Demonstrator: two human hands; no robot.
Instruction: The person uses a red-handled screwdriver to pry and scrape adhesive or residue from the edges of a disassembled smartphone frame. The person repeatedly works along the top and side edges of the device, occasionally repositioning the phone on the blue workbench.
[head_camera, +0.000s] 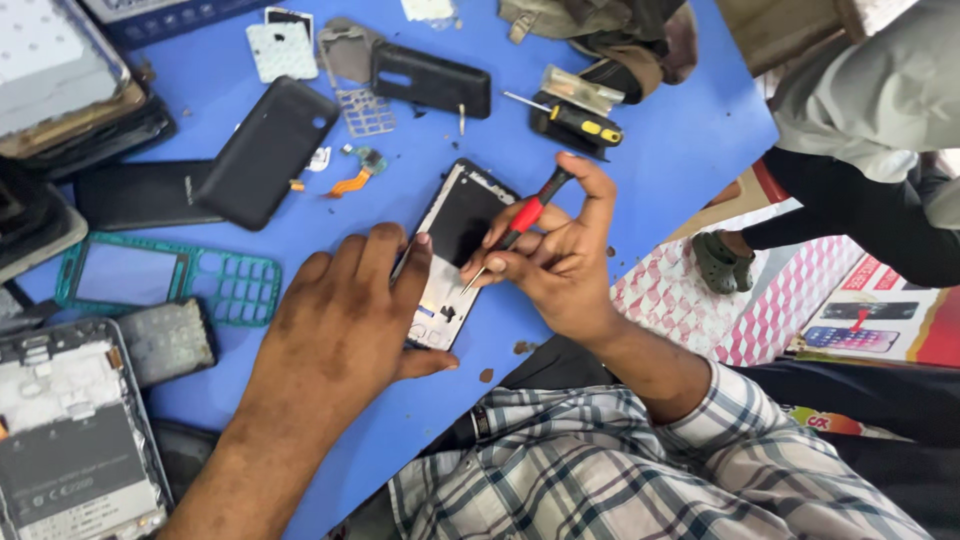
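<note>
While left hand (345, 310) pins the opened phone (455, 250) flat w/ spread fingers, right hand (560, 255) works. Its fingers pinch a red-handled screwdriver (515, 225), tip on phone's lower end, blue bench (680, 140).

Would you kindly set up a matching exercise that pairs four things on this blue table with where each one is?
Things:
1. red screwdriver
2. opened phone
3. teal keypad frame
4. yellow-and-black screwdriver

Places:
A. lying near the table's far edge, untouched
B. in the right hand
C. flat at the table's left side
D. under the left hand, at the table's middle

Pairs: 1-B, 2-D, 3-C, 4-A
</note>
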